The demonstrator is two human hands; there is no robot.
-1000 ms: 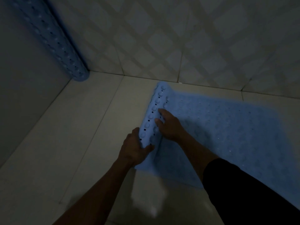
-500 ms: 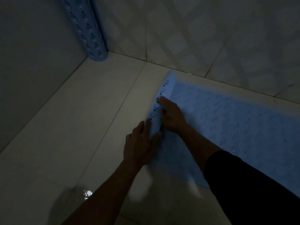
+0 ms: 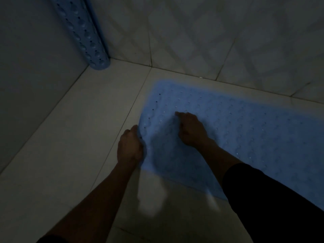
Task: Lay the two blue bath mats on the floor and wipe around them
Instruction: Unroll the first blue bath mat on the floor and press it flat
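Observation:
A blue bath mat (image 3: 236, 130) with holes and bumps lies spread flat on the pale tiled floor (image 3: 73, 137), running from the middle to the right edge. My left hand (image 3: 129, 146) rests at the mat's left edge, fingers curled against it. My right hand (image 3: 190, 128) presses down on the mat a little in from that edge, fingers bent. A second blue bath mat (image 3: 84, 32) stands rolled up in the far left corner, leaning against the walls.
Tiled walls with a diamond pattern (image 3: 210, 41) close the space at the back, and a plain wall (image 3: 26, 67) closes it on the left. The room is dim. My dark trouser leg (image 3: 271, 207) fills the lower right.
The last rolled part of the mat at its left end has been unrolled and now lies flat. Both hands moved with it, the left to the edge.

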